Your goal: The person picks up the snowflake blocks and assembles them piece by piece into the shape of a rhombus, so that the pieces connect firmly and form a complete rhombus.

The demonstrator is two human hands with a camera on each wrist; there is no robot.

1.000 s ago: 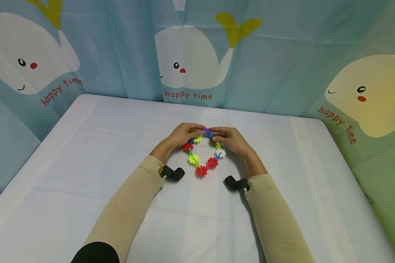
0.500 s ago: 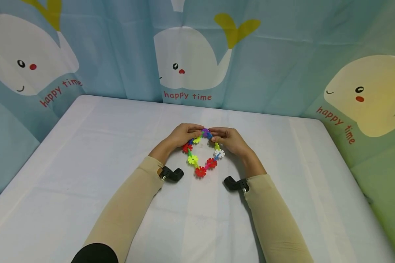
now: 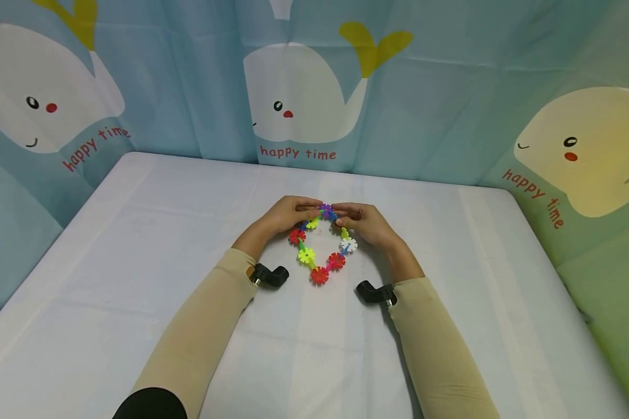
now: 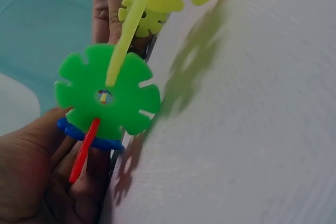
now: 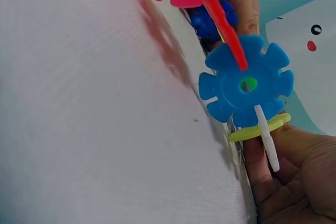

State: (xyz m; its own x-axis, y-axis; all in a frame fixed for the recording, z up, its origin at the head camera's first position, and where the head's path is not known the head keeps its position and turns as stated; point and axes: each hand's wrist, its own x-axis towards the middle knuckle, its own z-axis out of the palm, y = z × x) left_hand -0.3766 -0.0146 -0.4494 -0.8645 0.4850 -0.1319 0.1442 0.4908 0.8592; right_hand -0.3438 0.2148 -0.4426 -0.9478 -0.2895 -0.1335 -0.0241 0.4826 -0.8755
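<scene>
A ring of linked plastic snowflake discs in several colours lies on the white table. At its far end is a purple disc. From the left, my left hand pinches the ring beside that disc, fingers and thumb coming round it. My right hand does the same on the right, by a blue disc. The left wrist view shows a green disc standing on edge, with red, blue and yellow discs slotted to it. A light-blue disc fills the right wrist view's middle. Fingertips are partly hidden.
The white-covered table runs back to a blue curtain printed with whales. A black wrist camera sits on the left wrist, and another black camera on the right. A dark rounded shape shows at the bottom edge.
The left wrist has shifted slightly to the left. Both hands keep their hold at the ring's far end, and the ring stays nearly in place.
</scene>
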